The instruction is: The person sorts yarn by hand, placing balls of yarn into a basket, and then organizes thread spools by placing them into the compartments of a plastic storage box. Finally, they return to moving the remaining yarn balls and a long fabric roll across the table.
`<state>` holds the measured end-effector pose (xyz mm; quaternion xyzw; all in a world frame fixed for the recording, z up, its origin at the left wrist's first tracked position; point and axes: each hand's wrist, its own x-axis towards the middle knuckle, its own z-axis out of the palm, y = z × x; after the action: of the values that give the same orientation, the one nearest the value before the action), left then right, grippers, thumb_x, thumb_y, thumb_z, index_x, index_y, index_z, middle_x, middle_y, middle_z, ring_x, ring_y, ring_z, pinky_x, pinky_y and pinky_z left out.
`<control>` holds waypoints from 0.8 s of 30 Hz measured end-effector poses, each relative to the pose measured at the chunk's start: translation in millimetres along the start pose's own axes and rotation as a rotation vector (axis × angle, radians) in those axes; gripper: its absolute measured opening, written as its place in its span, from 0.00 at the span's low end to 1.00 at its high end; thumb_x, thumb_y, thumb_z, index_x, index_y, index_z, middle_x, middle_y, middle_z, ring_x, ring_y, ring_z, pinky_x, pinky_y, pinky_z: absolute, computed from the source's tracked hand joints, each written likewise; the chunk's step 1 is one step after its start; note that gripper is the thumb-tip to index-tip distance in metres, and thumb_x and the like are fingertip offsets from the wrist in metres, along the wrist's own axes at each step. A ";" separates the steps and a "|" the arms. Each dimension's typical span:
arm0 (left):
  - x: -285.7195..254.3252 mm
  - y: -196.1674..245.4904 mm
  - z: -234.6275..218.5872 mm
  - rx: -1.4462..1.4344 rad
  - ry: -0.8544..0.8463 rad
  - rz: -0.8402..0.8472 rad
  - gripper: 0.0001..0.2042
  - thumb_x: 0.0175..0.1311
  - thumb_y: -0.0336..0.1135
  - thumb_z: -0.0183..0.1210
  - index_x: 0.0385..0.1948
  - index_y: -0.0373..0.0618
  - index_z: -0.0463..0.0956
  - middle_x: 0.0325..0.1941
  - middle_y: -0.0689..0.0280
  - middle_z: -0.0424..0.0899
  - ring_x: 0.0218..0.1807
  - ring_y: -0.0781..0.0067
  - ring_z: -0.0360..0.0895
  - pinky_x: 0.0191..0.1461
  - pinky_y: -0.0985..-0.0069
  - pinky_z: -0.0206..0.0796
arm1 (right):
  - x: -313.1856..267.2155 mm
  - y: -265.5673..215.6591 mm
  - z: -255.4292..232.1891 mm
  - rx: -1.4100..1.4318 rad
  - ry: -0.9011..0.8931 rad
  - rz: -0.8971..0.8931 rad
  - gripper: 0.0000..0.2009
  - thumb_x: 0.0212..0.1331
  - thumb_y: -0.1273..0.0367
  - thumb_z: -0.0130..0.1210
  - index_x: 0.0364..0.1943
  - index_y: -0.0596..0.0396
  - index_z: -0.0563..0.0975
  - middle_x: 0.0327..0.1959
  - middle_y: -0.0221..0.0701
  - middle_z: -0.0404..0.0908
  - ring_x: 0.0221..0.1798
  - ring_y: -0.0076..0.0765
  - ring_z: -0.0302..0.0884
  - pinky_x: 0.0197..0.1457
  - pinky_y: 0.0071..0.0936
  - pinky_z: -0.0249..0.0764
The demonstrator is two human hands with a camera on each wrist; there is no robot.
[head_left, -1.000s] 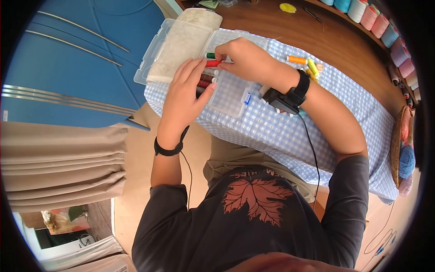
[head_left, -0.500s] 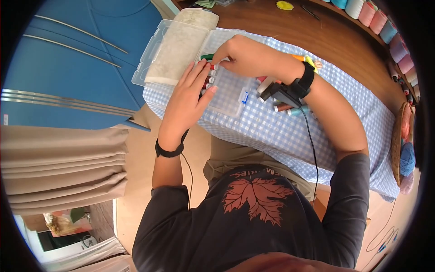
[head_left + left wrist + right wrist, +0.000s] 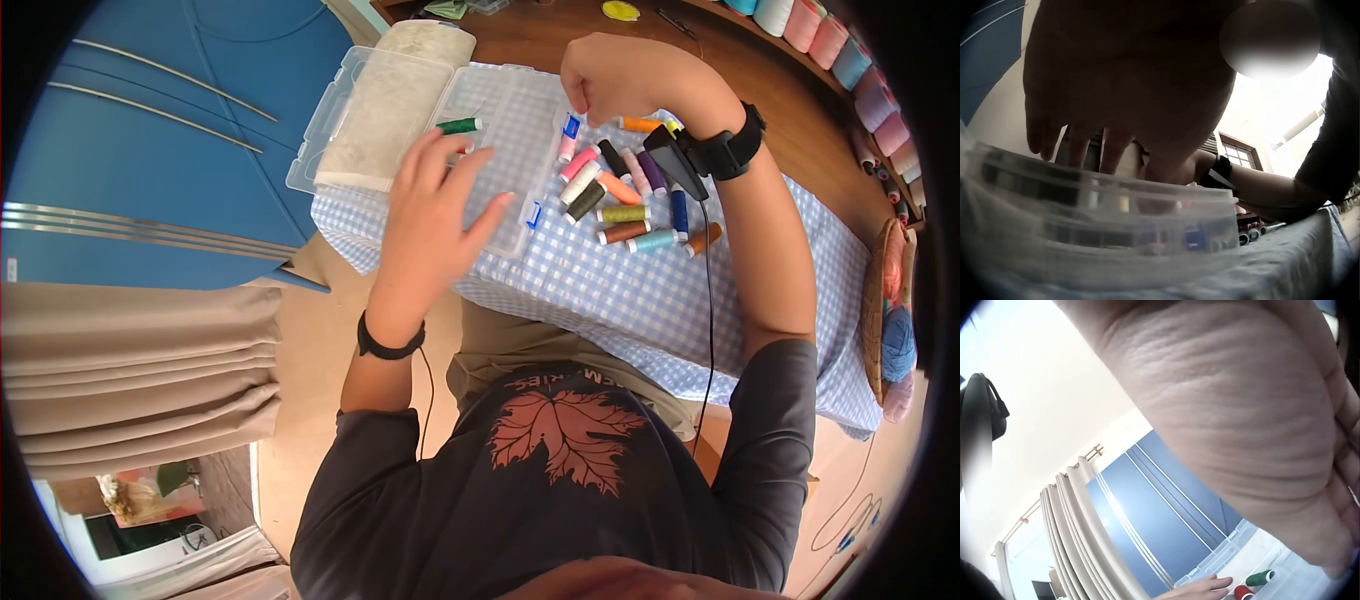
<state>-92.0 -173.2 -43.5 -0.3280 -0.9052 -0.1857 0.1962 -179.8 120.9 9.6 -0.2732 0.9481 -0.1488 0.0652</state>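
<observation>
Both hands work over the far part of the desk [image 3: 535, 48], the left hand [image 3: 428, 215] spread with its fingers apart and gripping nothing, the right hand [image 3: 635, 78] bent at the wrist with its fingers pointing down; whether those fingers hold anything, I cannot tell. Between them, on the checked cloth [image 3: 560, 272], sits a clear plastic box [image 3: 520, 120], its lid [image 3: 322, 130] laid back to the left. Beyond the box's right side, loose thread spools lie scattered at mixed angles, nearer the right hand than the left, so that side seems the natural one to reach from. Closest to the right fingertips are the orange spool [image 3: 638, 124], lying roughly left to right, and a pink spool [image 3: 567, 150] by the blue latch [image 3: 571, 127], its long axis running near to far. Farther toward the person, the light blue spool [image 3: 653, 241] lies nearly crosswise. Inside the box, on its hinge side, the green spool [image 3: 460, 126] lies crosswise just past the left fingertips, and the red spool [image 3: 466, 150], mostly hidden under that hand, sits beside it; for this pair, the left hand is clearly nearer.
</observation>
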 end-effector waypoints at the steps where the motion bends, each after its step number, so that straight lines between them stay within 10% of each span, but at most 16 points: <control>1: 2.4 7.0 1.7 -0.046 0.010 0.063 0.19 0.69 0.37 0.70 0.58 0.42 0.84 0.63 0.57 0.83 0.72 0.44 0.73 0.76 0.54 0.66 | 1.7 3.7 -1.3 -0.047 -0.012 0.071 0.09 0.46 0.75 0.72 0.33 0.58 0.86 0.37 0.35 0.89 0.41 0.42 0.88 0.42 0.37 0.82; 24: 11.0 50.1 50.5 -0.098 -0.146 0.217 0.12 0.64 0.30 0.71 0.49 0.44 0.87 0.47 0.67 0.87 0.53 0.58 0.79 0.59 0.59 0.72 | 26.6 52.6 27.6 0.299 -0.233 0.161 0.14 0.49 0.69 0.77 0.41 0.57 0.93 0.32 0.32 0.93 0.33 0.30 0.87 0.37 0.31 0.82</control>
<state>-78.3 -108.2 -71.0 -0.4456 -0.8662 -0.1830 0.1326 -222.7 142.2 -34.4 -0.1994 0.9202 -0.2495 0.2261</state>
